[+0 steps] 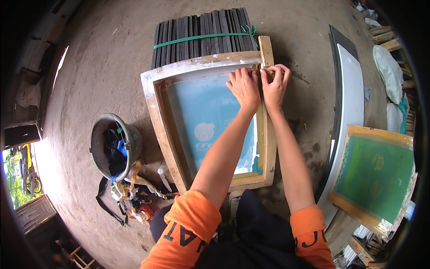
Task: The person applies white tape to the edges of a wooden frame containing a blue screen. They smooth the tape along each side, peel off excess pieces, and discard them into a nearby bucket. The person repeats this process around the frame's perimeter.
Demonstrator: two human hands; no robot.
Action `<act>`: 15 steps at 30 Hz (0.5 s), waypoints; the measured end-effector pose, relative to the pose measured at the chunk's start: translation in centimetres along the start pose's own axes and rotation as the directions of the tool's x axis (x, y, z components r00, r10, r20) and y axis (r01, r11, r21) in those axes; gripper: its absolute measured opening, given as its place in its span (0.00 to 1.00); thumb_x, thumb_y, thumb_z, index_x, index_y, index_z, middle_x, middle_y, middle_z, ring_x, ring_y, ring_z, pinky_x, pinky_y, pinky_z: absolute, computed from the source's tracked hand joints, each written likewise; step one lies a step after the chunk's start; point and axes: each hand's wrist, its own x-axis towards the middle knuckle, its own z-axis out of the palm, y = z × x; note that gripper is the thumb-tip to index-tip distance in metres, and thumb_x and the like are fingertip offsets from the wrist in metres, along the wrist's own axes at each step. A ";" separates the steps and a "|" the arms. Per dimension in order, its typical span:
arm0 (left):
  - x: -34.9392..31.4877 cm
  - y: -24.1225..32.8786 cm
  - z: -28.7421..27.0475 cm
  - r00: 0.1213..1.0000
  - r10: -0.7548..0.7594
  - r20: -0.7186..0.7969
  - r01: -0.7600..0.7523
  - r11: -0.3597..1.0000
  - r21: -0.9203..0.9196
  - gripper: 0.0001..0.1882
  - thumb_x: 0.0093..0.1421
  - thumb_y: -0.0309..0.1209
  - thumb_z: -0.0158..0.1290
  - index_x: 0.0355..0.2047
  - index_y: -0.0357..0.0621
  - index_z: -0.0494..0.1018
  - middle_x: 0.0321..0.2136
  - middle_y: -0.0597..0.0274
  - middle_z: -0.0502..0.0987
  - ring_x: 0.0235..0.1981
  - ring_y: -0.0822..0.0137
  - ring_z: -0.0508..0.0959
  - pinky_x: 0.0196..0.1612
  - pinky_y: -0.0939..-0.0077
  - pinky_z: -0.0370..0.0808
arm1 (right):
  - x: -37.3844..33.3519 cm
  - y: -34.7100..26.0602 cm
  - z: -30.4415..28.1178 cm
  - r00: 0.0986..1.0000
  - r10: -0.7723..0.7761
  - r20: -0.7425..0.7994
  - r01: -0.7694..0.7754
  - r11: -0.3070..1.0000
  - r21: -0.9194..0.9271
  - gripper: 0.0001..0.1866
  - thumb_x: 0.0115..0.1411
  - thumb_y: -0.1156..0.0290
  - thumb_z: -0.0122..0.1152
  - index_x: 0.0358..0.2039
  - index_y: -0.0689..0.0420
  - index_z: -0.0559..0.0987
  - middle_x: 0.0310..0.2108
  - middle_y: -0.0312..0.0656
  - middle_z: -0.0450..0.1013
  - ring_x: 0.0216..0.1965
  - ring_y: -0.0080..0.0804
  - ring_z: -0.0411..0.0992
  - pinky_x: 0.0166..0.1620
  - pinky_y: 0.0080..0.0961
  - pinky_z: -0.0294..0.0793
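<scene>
A wooden screen-printing frame (pixel 148 92) with a pale blue mesh (pixel 197 107) lies in front of me, its inner edges partly covered with brown and white strips. At its far right corner my left hand (pixel 245 92) is closed, with the fingers curled down over the mesh edge. Right beside it, my right hand (pixel 275 87) pinches at the outer side of the same corner. A small brownish-yellow bit shows by the fingertips, but what either hand grips is too hidden to name. The right rail extends past the corner as a wooden end (pixel 265 47).
Behind the frame, a bundle of dark slats (pixel 201 42) is tied with green strap. On the left stand a bucket (pixel 130 148) holding dark cloths and a heap of scraps (pixel 134 193). A white bottle (pixel 163 172) lies nearby. On the right are long panels (pixel 351 94) and a green-meshed frame (pixel 376 166).
</scene>
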 end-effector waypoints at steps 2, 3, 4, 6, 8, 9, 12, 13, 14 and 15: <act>0.0 0.2 -0.1 1.000 0.019 -0.018 -0.019 1.000 0.005 0.06 0.52 0.33 0.54 0.28 0.46 0.74 0.31 0.63 0.74 0.39 0.59 0.68 0.41 0.63 0.59 | -0.1 0.1 0.0 1.000 -0.004 -0.006 0.004 1.000 0.021 0.11 0.50 0.74 0.64 0.33 0.58 0.71 0.41 0.44 0.61 0.44 0.42 0.62 0.44 0.37 0.69; 0.0 0.3 -0.1 0.999 0.028 -0.026 -0.027 1.000 0.008 0.05 0.52 0.32 0.54 0.28 0.45 0.74 0.30 0.63 0.74 0.39 0.59 0.68 0.41 0.64 0.59 | -0.1 0.3 0.0 1.000 -0.004 -0.008 0.005 0.999 0.046 0.11 0.50 0.74 0.63 0.33 0.58 0.72 0.41 0.44 0.61 0.44 0.42 0.62 0.44 0.37 0.69; 0.1 0.4 -0.1 1.000 0.013 0.004 -0.013 1.000 -0.014 0.06 0.53 0.33 0.54 0.28 0.46 0.74 0.31 0.63 0.74 0.39 0.59 0.68 0.41 0.63 0.59 | -0.1 0.5 -0.1 1.000 -0.005 -0.011 0.006 0.997 0.071 0.11 0.50 0.75 0.63 0.34 0.57 0.72 0.42 0.44 0.61 0.45 0.42 0.62 0.44 0.37 0.69; 0.4 0.2 -0.4 0.998 -0.013 0.063 0.016 0.999 -0.047 0.06 0.54 0.35 0.53 0.30 0.48 0.75 0.32 0.63 0.75 0.40 0.59 0.67 0.42 0.63 0.58 | -0.1 0.2 -0.2 0.998 -0.070 0.001 0.070 0.997 0.021 0.11 0.50 0.76 0.62 0.35 0.55 0.74 0.43 0.44 0.61 0.45 0.42 0.62 0.45 0.37 0.69; 0.6 0.2 -0.7 0.995 -0.034 0.095 0.040 0.997 -0.062 0.07 0.54 0.35 0.53 0.30 0.48 0.76 0.33 0.63 0.75 0.40 0.59 0.67 0.42 0.63 0.58 | -0.1 -0.2 -0.7 0.979 -0.201 0.045 0.205 0.970 -0.134 0.11 0.49 0.77 0.61 0.35 0.53 0.76 0.44 0.43 0.61 0.45 0.42 0.63 0.45 0.37 0.69; 0.7 0.2 -0.8 0.993 -0.044 0.110 0.052 0.996 -0.070 0.07 0.54 0.35 0.53 0.30 0.49 0.76 0.33 0.63 0.75 0.40 0.59 0.67 0.43 0.62 0.58 | 0.0 -0.4 -0.9 0.977 -0.205 0.051 0.212 0.957 -0.199 0.11 0.49 0.76 0.61 0.35 0.52 0.76 0.45 0.43 0.61 0.45 0.43 0.63 0.45 0.37 0.69; 0.9 0.3 -1.2 0.986 -0.049 0.160 0.066 0.993 -0.103 0.07 0.54 0.36 0.53 0.30 0.49 0.77 0.34 0.64 0.76 0.41 0.59 0.68 0.43 0.62 0.59 | 0.0 -1.7 -1.4 0.976 -0.202 0.076 0.216 0.898 -0.383 0.09 0.52 0.71 0.60 0.36 0.50 0.78 0.45 0.42 0.64 0.46 0.42 0.64 0.46 0.39 0.68; 1.0 0.2 -1.3 0.985 -0.051 0.163 0.069 0.992 -0.109 0.07 0.54 0.36 0.53 0.29 0.49 0.77 0.34 0.64 0.76 0.41 0.59 0.68 0.43 0.62 0.59 | 0.1 -2.2 -1.5 0.978 -0.098 0.185 0.169 0.891 -0.422 0.09 0.52 0.70 0.59 0.36 0.51 0.78 0.44 0.42 0.64 0.46 0.41 0.65 0.47 0.39 0.68; 1.1 0.2 -1.3 0.984 -0.055 0.168 0.076 0.990 -0.120 0.07 0.53 0.36 0.54 0.29 0.50 0.77 0.34 0.64 0.76 0.41 0.59 0.68 0.43 0.62 0.59 | 0.3 -2.9 -1.6 0.957 0.010 0.290 0.133 0.873 -0.468 0.09 0.53 0.69 0.58 0.37 0.51 0.78 0.43 0.42 0.65 0.46 0.40 0.66 0.47 0.39 0.68; 1.1 0.2 -1.3 0.983 -0.059 0.173 0.083 0.988 -0.131 0.07 0.53 0.37 0.54 0.29 0.50 0.77 0.34 0.64 0.76 0.41 0.59 0.68 0.43 0.62 0.59 | 0.6 -3.5 -1.8 0.916 0.122 0.382 0.103 0.849 -0.518 0.10 0.54 0.69 0.57 0.37 0.52 0.78 0.42 0.42 0.66 0.46 0.39 0.66 0.47 0.39 0.68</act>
